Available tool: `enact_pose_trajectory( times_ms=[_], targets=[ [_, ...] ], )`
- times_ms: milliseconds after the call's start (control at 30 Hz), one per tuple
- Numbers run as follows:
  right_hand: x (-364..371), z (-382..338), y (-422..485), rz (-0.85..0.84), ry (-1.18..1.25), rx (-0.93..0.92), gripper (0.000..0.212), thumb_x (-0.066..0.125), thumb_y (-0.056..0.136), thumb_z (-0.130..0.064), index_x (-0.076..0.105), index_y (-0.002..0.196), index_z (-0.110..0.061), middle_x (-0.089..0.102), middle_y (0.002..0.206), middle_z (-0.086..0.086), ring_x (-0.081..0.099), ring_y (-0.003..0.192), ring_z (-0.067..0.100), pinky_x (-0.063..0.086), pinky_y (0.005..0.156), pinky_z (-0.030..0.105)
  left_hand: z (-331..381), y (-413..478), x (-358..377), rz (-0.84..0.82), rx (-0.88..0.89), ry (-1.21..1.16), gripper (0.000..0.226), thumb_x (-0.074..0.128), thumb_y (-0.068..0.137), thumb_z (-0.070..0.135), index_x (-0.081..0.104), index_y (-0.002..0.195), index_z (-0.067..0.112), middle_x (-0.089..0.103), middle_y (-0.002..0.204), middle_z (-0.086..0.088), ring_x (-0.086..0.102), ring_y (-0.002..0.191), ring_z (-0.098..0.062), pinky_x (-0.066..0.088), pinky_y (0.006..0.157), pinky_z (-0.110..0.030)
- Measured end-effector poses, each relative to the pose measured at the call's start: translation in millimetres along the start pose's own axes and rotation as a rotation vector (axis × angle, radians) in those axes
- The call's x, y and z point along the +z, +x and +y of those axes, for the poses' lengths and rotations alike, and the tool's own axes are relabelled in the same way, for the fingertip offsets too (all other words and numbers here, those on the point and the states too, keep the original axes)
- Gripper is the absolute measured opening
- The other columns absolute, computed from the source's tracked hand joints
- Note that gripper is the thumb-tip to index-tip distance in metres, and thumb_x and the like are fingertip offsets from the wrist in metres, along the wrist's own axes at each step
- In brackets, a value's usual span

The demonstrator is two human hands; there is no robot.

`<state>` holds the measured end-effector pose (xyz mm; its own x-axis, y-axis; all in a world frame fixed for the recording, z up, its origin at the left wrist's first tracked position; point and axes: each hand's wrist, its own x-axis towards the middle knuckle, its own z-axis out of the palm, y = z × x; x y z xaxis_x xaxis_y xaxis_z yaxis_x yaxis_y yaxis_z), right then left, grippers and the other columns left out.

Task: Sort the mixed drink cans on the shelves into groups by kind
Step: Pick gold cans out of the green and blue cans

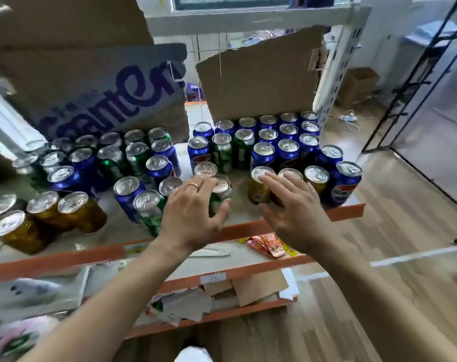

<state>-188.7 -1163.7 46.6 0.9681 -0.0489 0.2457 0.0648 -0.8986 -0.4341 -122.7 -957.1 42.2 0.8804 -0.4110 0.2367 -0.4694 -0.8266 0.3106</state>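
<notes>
The left hand point(193, 212) gripped a green can point(217, 202) near the shelf point(347, 211) edge. The right hand point(295, 212), fingers spread, lay over the gold cans point(257, 194). Blue cans point(287, 152) clustered far right with greens among them, so sorting seemed partly done.

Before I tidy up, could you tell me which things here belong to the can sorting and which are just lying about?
Job: blue cans, green cans, amber cans, yellow cans; left hand grips the front green can; right hand holds nothing.
Lying about: snack packets, cardboard scraps, cardboard sheets.
</notes>
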Motion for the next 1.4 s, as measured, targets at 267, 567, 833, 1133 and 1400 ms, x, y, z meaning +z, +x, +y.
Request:
enact_pose_trajectory(
  times_ms=[267, 567, 833, 1133, 1400],
  targets=[
    [3.6, -1.7, 33.8, -0.089, 0.031, -0.067, 0.061, 0.053, 0.091, -0.045, 0.035, 0.149, -0.034, 0.034, 0.155, -0.013, 0.019, 0.147, 0.018, 0.014, 0.119, 0.05, -19.4, 11.1, -11.0, 0.032, -0.063, 0.057, 0.058, 0.041, 0.088, 0.055, 0.06, 0.126, 0.016, 0.059, 0.13, -0.003, 0.054, 0.121, -0.024, 0.04, 0.104, -0.044],
    [7.4, 12.1, 74.2, -0.056, -0.015, -0.023, 0.063, 0.048, 0.087, -0.049, 0.038, 0.147, -0.035, 0.04, 0.152, -0.014, 0.025, 0.146, 0.019, 0.02, 0.115, 0.057, -37.9, 68.6, -0.2, 0.031, -0.008, 0.018, 0.061, 0.039, 0.087, 0.057, 0.061, 0.126, 0.015, 0.059, 0.131, -0.003, 0.056, 0.119, -0.025, 0.041, 0.102, -0.044],
    [6.4, 22.5, 101.6, -0.02, -0.074, 0.087, 0.06, 0.06, 0.091, -0.038, 0.039, 0.147, -0.034, 0.04, 0.151, -0.017, 0.024, 0.146, 0.019, 0.016, 0.117, 0.056, -50.5, 137.0, 7.3, -0.059, 0.105, 0.019, 0.062, 0.043, 0.085, 0.054, 0.054, 0.134, 0.018, 0.055, 0.138, -0.004, 0.049, 0.128, -0.026, 0.038, 0.106, -0.044],
    [3.8, 49.1, 101.7, 0.013, -0.07, 0.156, 0.067, 0.065, 0.089, -0.04, 0.035, 0.149, -0.034, 0.04, 0.152, -0.012, 0.024, 0.146, 0.016, 0.018, 0.117, 0.058, -46.0, 185.8, 47.3, -0.124, 0.14, 0.111, 0.057, 0.055, 0.089, 0.049, 0.048, 0.137, 0.019, 0.049, 0.141, -0.003, 0.042, 0.133, -0.027, 0.033, 0.11, -0.046],
    [-11.2, 81.0, 120.9, -0.068, -0.05, 0.023, 0.069, 0.061, 0.089, -0.041, 0.031, 0.151, -0.034, 0.042, 0.15, -0.011, 0.024, 0.145, 0.016, 0.02, 0.116, 0.057, -37.3, 206.6, 61.4, -0.228, -0.05, 0.229, 0.055, 0.061, 0.083, 0.032, 0.043, 0.132, 0.017, 0.055, 0.128, -0.006, 0.049, 0.122, -0.031, 0.027, 0.106, -0.05]
  ],
)
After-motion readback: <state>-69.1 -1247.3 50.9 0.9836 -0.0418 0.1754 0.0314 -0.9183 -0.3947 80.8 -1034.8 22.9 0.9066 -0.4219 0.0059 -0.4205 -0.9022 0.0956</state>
